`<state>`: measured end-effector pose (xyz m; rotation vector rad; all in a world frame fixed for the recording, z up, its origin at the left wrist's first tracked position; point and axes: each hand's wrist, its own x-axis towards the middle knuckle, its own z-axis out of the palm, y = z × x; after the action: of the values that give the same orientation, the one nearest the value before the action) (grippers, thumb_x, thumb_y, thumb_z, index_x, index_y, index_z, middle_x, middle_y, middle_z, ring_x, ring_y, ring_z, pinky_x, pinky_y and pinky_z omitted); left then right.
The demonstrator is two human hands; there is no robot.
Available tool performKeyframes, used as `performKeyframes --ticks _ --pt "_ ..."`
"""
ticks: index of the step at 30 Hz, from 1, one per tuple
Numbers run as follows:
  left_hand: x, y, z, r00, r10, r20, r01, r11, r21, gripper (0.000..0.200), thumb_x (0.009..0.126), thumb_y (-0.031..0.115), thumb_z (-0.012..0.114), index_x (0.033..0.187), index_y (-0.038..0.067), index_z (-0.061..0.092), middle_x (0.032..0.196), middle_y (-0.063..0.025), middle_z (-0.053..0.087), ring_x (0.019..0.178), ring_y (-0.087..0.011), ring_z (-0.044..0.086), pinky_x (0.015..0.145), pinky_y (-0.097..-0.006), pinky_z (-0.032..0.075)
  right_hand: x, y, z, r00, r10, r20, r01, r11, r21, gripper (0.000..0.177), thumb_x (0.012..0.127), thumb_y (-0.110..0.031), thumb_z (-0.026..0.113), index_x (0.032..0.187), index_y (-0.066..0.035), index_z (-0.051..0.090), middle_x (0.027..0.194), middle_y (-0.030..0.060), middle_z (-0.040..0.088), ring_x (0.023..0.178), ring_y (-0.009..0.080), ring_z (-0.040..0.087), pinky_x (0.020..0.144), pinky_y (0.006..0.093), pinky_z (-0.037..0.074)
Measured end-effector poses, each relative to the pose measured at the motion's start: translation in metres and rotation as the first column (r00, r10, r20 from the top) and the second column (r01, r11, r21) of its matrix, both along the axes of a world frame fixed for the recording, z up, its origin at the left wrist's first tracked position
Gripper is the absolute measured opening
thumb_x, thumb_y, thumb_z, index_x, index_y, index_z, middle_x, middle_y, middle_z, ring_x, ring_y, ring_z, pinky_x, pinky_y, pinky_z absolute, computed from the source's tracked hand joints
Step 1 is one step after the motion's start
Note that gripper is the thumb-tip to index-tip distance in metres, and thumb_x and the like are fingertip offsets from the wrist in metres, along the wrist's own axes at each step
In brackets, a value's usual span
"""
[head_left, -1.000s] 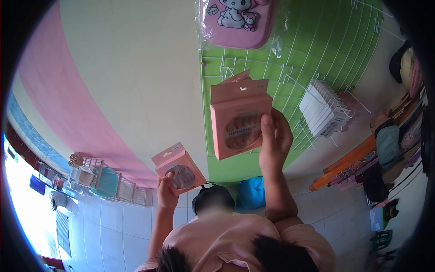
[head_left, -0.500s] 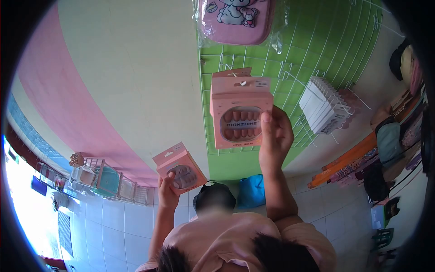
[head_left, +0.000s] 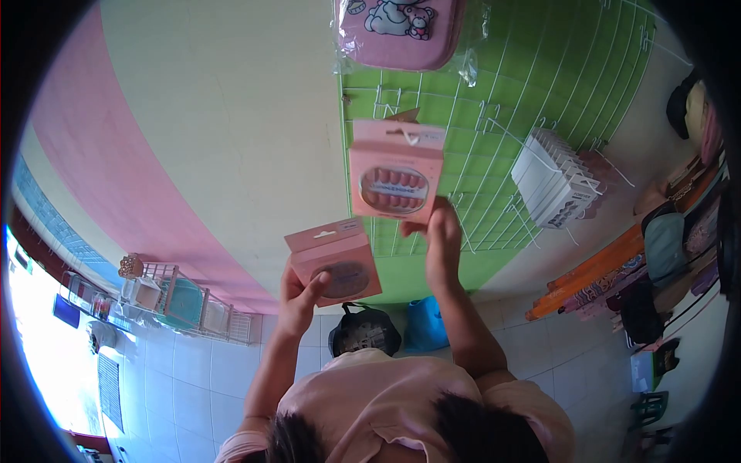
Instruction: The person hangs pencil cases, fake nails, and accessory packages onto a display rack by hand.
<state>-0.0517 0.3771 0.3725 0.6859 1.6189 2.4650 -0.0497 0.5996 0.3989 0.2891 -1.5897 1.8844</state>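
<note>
My left hand grips a pink press-on nail box by its lower left side, thumb across the oval window. Above and to the right, another pink press-on nail box faces me on the wire grid, a white hook tip showing at its hang slot. Behind its top edge, part of another pink tab shows. My right hand is at this box's lower right corner, fingers loosely bent and apart beneath the bottom edge, the thumb off the front.
The white wire grid covers a green wall panel. A pink cartoon case in clear plastic hangs above. To the right hang white baskets. Below lie a black bag and a blue bag. A wire rack stands left.
The right-hand box has shifted up and left, and my right thumb has come off its front down to the corner. My left hand has raised its box rightward, closer to the other.
</note>
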Motion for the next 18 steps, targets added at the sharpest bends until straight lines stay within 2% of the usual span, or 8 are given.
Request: performKeyframes --ticks 2,5,8,11,14,15,17,18 --pt "0.002 0.009 0.01 0.999 -0.041 -0.024 0.041 0.999 -0.01 0.05 0.084 0.018 0.064 0.124 0.001 0.04 0.116 -0.0098 0.054 0.109 -0.0157 0.049 0.094 -0.0313 0.039 0.012 -0.009 -0.003 0.988 0.149 -0.028 -0.137 0.959 0.248 0.045 0.085 -0.037 0.062 0.109 0.0 0.051 0.096 0.0068 0.059 0.084 0.0113 0.057 0.067 0.0246 0.046" --pt "0.005 0.021 0.016 0.994 -0.079 -0.069 0.078 0.997 -0.016 0.051 0.084 0.015 0.064 0.126 0.001 0.038 0.118 -0.0091 0.052 0.109 -0.0151 0.049 0.093 -0.0308 0.04 0.03 -0.019 0.01 0.996 0.083 -0.026 -0.066 0.917 0.394 0.042 0.082 -0.034 0.066 0.105 0.0 0.055 0.089 0.0066 0.061 0.075 0.0106 0.058 0.064 0.0242 0.046" --pt "0.009 0.025 0.022 0.99 -0.092 -0.105 0.091 0.996 -0.018 0.053 0.085 0.021 0.064 0.125 0.0 0.037 0.121 -0.0103 0.049 0.114 -0.0167 0.045 0.096 -0.0332 0.037 0.042 -0.013 0.018 0.995 0.092 0.047 -0.103 0.896 0.432 0.035 0.081 -0.029 0.069 0.098 0.0 0.059 0.082 0.0051 0.063 0.068 0.0099 0.058 0.062 0.0242 0.046" --pt "0.008 0.033 0.03 0.953 -0.059 -0.298 0.091 0.991 0.093 0.05 0.088 0.032 0.058 0.121 -0.001 0.04 0.12 -0.0117 0.048 0.115 -0.0182 0.043 0.096 -0.0358 0.035 0.054 -0.005 0.029 0.975 0.117 0.188 -0.161 0.957 0.242 0.03 0.078 -0.023 0.072 0.092 0.0 0.06 0.082 0.0035 0.063 0.078 0.0093 0.058 0.072 0.0254 0.046" --pt "-0.007 0.029 0.029 0.959 -0.123 -0.254 0.196 0.937 0.288 0.048 0.09 0.04 0.051 0.115 0.0 0.043 0.116 -0.0127 0.049 0.112 -0.0191 0.043 0.093 -0.0369 0.035 0.058 0.002 0.029 0.994 0.096 0.047 -0.106 0.944 0.313 0.027 0.08 -0.02 0.07 0.093 0.001 0.061 0.076 0.0039 0.064 0.067 0.0074 0.057 0.062 0.0234 0.046" --pt "-0.013 0.029 0.033 0.939 -0.076 -0.334 0.163 0.957 0.239 0.039 0.092 0.036 0.046 0.111 0.001 0.046 0.112 -0.0114 0.05 0.105 -0.0187 0.047 0.089 -0.0355 0.038 0.059 0.003 0.03 0.995 0.101 0.012 -0.1 0.955 0.279 0.026 0.08 -0.02 0.07 0.092 0.001 0.06 0.076 0.0036 0.063 0.067 0.0073 0.057 0.063 0.0234 0.046" --pt "-0.018 0.03 0.03 0.978 0.038 -0.206 -0.007 0.989 0.151 0.033 0.093 0.029 0.046 0.11 0.002 0.047 0.112 -0.0106 0.051 0.104 -0.018 0.048 0.088 -0.0345 0.039 0.062 0.004 0.033 0.993 0.104 -0.058 -0.09 0.974 0.208 0.024 0.08 -0.019 0.07 0.089 0.001 0.06 0.075 0.0029 0.063 0.067 0.0072 0.057 0.063 0.0235 0.046" --pt "-0.02 0.031 0.028 0.985 0.099 -0.142 -0.086 0.992 0.095 0.03 0.093 0.026 0.046 0.11 0.002 0.047 0.112 -0.0102 0.052 0.103 -0.0176 0.049 0.087 -0.034 0.039 0.062 0.003 0.037 0.995 0.036 -0.095 -0.016 0.979 0.204 0.023 0.081 -0.018 0.07 0.087 0.001 0.06 0.075 0.0026 0.062 0.067 0.0071 0.057 0.063 0.0234 0.046"
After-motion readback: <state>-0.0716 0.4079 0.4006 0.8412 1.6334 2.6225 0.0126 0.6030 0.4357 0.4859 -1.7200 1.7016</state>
